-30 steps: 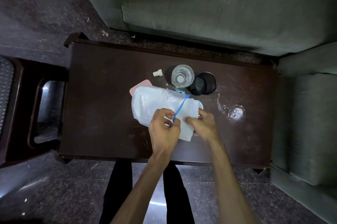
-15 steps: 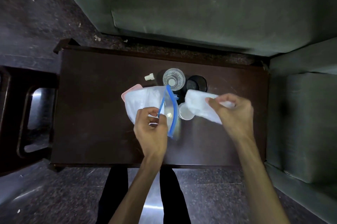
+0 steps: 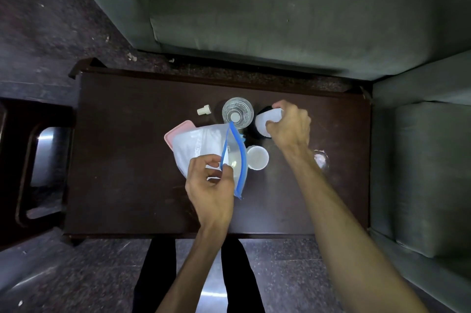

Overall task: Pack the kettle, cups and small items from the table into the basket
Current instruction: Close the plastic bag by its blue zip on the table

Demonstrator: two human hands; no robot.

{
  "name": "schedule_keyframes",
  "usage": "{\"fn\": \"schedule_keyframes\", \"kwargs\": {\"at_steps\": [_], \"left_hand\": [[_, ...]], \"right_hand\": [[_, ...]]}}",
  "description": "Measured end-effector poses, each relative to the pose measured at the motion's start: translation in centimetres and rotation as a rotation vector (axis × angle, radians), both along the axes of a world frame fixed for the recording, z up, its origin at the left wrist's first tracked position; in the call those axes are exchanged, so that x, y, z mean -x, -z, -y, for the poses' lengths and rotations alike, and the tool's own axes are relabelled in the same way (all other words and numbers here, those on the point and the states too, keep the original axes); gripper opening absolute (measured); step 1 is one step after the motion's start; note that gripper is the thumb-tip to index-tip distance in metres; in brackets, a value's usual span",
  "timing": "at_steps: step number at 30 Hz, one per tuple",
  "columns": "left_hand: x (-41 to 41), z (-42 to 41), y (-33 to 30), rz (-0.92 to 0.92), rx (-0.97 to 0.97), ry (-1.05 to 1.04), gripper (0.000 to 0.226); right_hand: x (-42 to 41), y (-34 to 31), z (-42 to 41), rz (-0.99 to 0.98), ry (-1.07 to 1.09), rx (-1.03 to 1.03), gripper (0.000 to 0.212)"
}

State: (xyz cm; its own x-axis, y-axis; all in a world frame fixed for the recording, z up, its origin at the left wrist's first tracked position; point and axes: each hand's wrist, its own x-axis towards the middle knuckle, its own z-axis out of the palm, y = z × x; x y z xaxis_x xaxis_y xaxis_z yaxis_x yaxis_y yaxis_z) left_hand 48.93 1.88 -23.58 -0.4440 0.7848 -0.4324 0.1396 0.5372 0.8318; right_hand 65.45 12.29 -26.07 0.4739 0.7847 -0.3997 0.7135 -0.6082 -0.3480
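My left hand (image 3: 210, 185) pinches the open blue-zip mouth of a clear plastic bag (image 3: 201, 149) lying on the dark table (image 3: 127, 159). My right hand (image 3: 288, 129) grips a stack of white cups (image 3: 267, 119) over a black cup (image 3: 254, 131), which is mostly hidden. One white cup (image 3: 257, 157) stands upright just right of the bag. A clear glass (image 3: 237, 111) stands behind the bag. A pink lid (image 3: 175, 131) pokes out under the bag's left side. A small white cap (image 3: 203, 110) lies left of the glass. No basket or kettle is in view.
A green sofa (image 3: 280, 19) runs behind the table and another cushion (image 3: 433, 172) is on the right. A dark wooden side table (image 3: 25, 159) stands at left. A wet patch (image 3: 321, 159) shines on the table's right part. My legs are below the near edge.
My right hand pulled the white cup stack out of the bag and carried it back toward the black cup. One white cup now stands beside the bag. My left hand holds the bag mouth open.
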Motion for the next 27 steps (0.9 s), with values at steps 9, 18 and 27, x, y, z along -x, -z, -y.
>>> {"fn": "schedule_keyframes", "kwargs": {"at_steps": [9,18,27], "left_hand": [[0.8,0.4,-1.1,0.030,-0.009,-0.058,0.030],[5.9,2.6,-1.5,-0.104,-0.173,-0.180,0.020],[10.9,1.8,4.8,-0.429,0.000,0.175,0.033]], "right_hand": [[2.6,-4.0,7.1,-0.331,0.334,-0.198,0.016],[15.9,-0.6,11.9,-1.137,0.418,0.054,0.023],[18.7,4.6,9.9,-0.946,0.344,0.240,0.025]]}}
